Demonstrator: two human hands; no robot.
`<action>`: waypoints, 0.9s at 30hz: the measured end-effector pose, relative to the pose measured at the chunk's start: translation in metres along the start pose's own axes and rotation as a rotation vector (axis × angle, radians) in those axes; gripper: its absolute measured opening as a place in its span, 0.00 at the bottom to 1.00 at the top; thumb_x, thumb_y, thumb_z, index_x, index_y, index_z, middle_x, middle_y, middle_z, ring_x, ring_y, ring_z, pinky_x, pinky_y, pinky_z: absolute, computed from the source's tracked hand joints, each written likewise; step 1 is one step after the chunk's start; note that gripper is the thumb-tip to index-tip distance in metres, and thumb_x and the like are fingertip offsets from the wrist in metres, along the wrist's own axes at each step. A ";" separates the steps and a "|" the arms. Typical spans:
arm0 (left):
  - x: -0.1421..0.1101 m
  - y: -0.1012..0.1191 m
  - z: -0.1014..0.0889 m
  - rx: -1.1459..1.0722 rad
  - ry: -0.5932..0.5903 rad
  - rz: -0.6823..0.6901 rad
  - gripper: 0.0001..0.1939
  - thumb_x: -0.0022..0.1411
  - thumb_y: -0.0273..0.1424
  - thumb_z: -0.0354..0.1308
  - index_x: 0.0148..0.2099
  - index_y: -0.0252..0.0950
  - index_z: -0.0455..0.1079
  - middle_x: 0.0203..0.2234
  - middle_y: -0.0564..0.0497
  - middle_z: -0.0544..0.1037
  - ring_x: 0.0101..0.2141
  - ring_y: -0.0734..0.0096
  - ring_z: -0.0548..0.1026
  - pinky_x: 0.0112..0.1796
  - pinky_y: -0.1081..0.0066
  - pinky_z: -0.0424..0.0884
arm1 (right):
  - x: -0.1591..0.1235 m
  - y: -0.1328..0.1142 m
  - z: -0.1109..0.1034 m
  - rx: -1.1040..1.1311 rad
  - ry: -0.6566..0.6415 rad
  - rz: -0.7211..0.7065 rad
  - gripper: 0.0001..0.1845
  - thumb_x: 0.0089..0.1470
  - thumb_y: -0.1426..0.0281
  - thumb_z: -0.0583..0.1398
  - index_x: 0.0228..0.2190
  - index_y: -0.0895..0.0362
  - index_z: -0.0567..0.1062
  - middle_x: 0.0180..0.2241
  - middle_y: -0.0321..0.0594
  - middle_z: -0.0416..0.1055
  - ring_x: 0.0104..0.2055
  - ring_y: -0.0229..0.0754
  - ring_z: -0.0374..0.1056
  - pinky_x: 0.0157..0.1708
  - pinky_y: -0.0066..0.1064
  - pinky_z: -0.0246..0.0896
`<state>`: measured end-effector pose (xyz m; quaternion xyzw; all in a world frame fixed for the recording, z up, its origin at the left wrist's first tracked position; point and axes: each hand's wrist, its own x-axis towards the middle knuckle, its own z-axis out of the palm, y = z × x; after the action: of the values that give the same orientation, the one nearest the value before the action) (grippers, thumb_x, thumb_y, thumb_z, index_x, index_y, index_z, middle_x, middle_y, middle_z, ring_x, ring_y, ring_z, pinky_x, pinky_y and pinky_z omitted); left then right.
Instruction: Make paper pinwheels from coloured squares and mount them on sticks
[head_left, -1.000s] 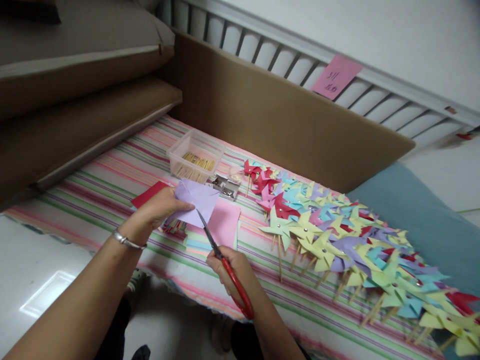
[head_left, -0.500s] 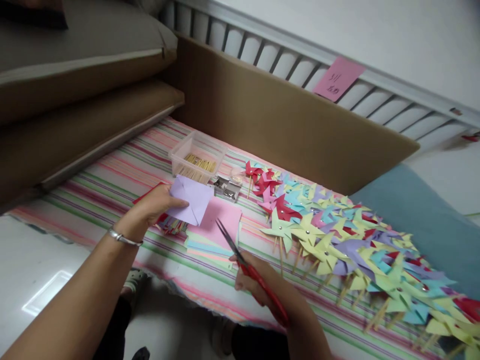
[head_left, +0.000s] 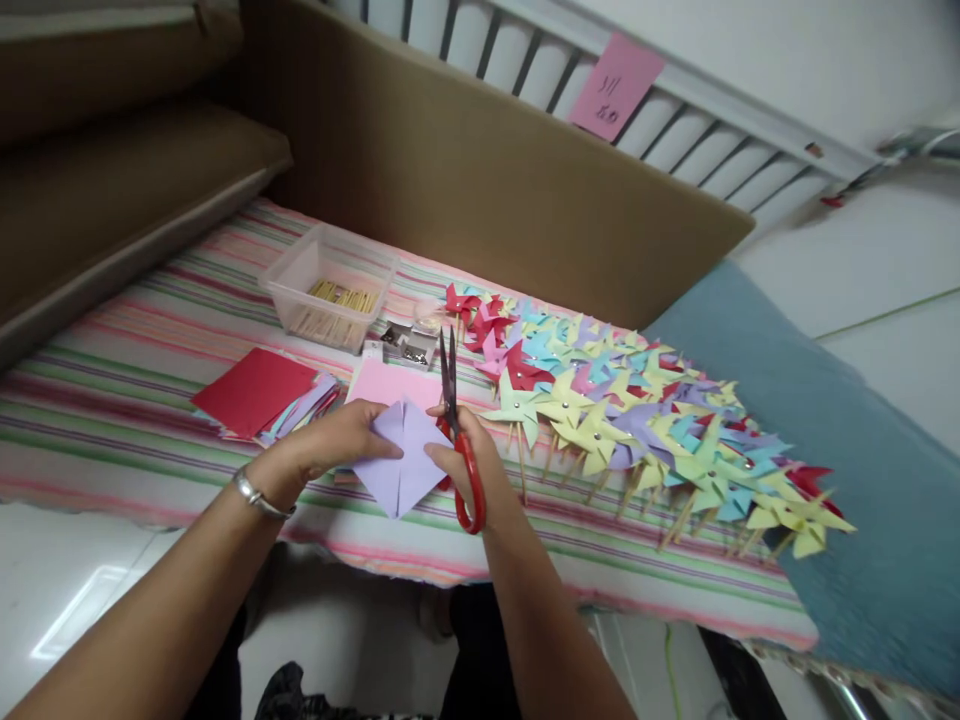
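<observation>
Purple paper over the cloth's near side, left hand clamped on its left edge. Right hand wrapped round scissors, thumb on paper's right. Pinwheels farther right.

Below my fingers spread a cloth striped in pink, green, maroon and white, and beyond them a broad brown board leaned along a white slatted rail, with a pale wall above it. Thick brown cushions were stacked well to their left, while a dull blue cover lay far to their right. Closer to me than the fingers, past the cloth's front edge, I saw a glossy pale floor with a bright rectangular reflection off to the left.
</observation>
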<state>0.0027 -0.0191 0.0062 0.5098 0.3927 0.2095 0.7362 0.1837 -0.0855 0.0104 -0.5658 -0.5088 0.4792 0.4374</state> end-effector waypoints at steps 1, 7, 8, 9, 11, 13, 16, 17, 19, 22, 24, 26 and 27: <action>0.001 -0.001 0.000 -0.066 0.042 0.016 0.14 0.39 0.29 0.69 0.32 0.32 0.75 0.23 0.48 0.78 0.22 0.67 0.73 0.23 0.73 0.66 | 0.000 0.001 0.000 0.034 0.035 -0.010 0.21 0.42 0.72 0.60 0.42 0.55 0.67 0.32 0.33 0.66 0.25 0.34 0.61 0.24 0.25 0.55; 0.007 -0.013 0.018 -0.590 0.211 0.161 0.13 0.47 0.35 0.68 0.36 0.33 0.76 0.30 0.47 0.80 0.29 0.67 0.76 0.32 0.70 0.72 | 0.010 0.013 0.007 0.238 0.333 -0.138 0.19 0.44 0.69 0.61 0.41 0.54 0.66 0.35 0.36 0.68 0.33 0.39 0.67 0.29 0.28 0.62; 0.008 -0.015 0.024 -0.626 0.190 0.165 0.15 0.48 0.34 0.68 0.38 0.33 0.76 0.32 0.46 0.80 0.31 0.65 0.77 0.35 0.69 0.73 | 0.012 0.015 0.010 0.272 0.361 -0.150 0.19 0.44 0.69 0.61 0.41 0.54 0.66 0.35 0.36 0.68 0.34 0.39 0.67 0.30 0.28 0.63; 0.008 -0.018 0.031 -0.640 0.173 0.171 0.16 0.48 0.33 0.68 0.40 0.33 0.76 0.34 0.46 0.80 0.33 0.64 0.77 0.37 0.68 0.73 | 0.014 0.017 0.013 0.298 0.385 -0.160 0.18 0.44 0.69 0.61 0.41 0.54 0.66 0.36 0.36 0.68 0.35 0.39 0.68 0.31 0.29 0.63; 0.010 -0.022 0.041 -0.632 0.176 0.176 0.18 0.47 0.31 0.69 0.43 0.33 0.75 0.36 0.45 0.80 0.35 0.63 0.77 0.40 0.67 0.72 | 0.015 0.019 0.018 0.328 0.412 -0.169 0.19 0.44 0.70 0.61 0.40 0.54 0.66 0.38 0.37 0.69 0.37 0.40 0.68 0.34 0.30 0.64; 0.012 -0.024 0.046 -0.619 0.229 0.187 0.20 0.45 0.30 0.70 0.42 0.33 0.75 0.36 0.44 0.81 0.36 0.62 0.77 0.41 0.67 0.72 | 0.015 0.019 0.022 0.320 0.403 -0.159 0.18 0.44 0.70 0.61 0.40 0.54 0.67 0.38 0.37 0.69 0.38 0.40 0.69 0.35 0.30 0.65; 0.015 -0.023 0.038 -0.601 0.309 0.234 0.20 0.42 0.29 0.70 0.40 0.31 0.76 0.35 0.43 0.81 0.36 0.60 0.77 0.41 0.67 0.72 | 0.013 0.016 0.022 0.239 0.360 -0.124 0.18 0.45 0.70 0.61 0.41 0.54 0.67 0.33 0.34 0.68 0.32 0.37 0.68 0.32 0.29 0.65; 0.015 -0.022 0.032 -0.580 0.332 0.253 0.20 0.41 0.29 0.70 0.40 0.31 0.76 0.35 0.43 0.81 0.36 0.60 0.77 0.40 0.67 0.72 | 0.012 0.014 0.021 0.203 0.340 -0.107 0.18 0.45 0.70 0.60 0.41 0.54 0.67 0.31 0.33 0.67 0.30 0.37 0.67 0.30 0.29 0.64; 0.013 -0.017 0.016 -0.515 0.398 0.283 0.21 0.39 0.29 0.71 0.39 0.30 0.76 0.33 0.44 0.81 0.33 0.61 0.78 0.37 0.69 0.72 | 0.012 0.013 0.018 0.138 0.266 -0.075 0.20 0.44 0.72 0.59 0.42 0.54 0.67 0.28 0.32 0.67 0.28 0.36 0.66 0.29 0.28 0.63; 0.005 -0.008 -0.009 -0.418 0.537 0.249 0.19 0.35 0.29 0.71 0.34 0.29 0.76 0.27 0.46 0.80 0.26 0.64 0.76 0.30 0.71 0.70 | 0.009 0.014 0.014 0.023 0.107 -0.074 0.21 0.44 0.73 0.57 0.44 0.55 0.68 0.29 0.35 0.69 0.31 0.37 0.68 0.33 0.29 0.64; -0.001 -0.003 -0.023 -0.391 0.589 0.220 0.18 0.34 0.29 0.71 0.31 0.29 0.76 0.24 0.47 0.79 0.24 0.66 0.75 0.28 0.71 0.70 | 0.005 0.015 0.012 -0.054 0.000 -0.072 0.21 0.46 0.71 0.58 0.45 0.55 0.69 0.32 0.37 0.70 0.32 0.37 0.68 0.33 0.28 0.63; -0.006 0.001 -0.032 -0.382 0.598 0.230 0.18 0.32 0.29 0.72 0.30 0.29 0.76 0.24 0.46 0.79 0.24 0.66 0.75 0.28 0.71 0.70 | -0.002 0.014 0.012 -0.106 -0.119 -0.045 0.21 0.47 0.68 0.61 0.45 0.54 0.71 0.30 0.36 0.70 0.29 0.36 0.66 0.29 0.27 0.62; -0.009 0.003 -0.036 -0.380 0.595 0.237 0.18 0.32 0.29 0.72 0.30 0.28 0.76 0.24 0.46 0.79 0.24 0.66 0.75 0.29 0.70 0.71 | -0.005 0.012 0.011 -0.127 -0.178 -0.017 0.21 0.47 0.66 0.62 0.45 0.55 0.72 0.28 0.35 0.69 0.27 0.35 0.65 0.27 0.26 0.60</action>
<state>-0.0306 -0.0029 0.0059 0.3229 0.4816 0.5015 0.6421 0.1742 -0.0913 -0.0031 -0.5431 -0.5798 0.4907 0.3579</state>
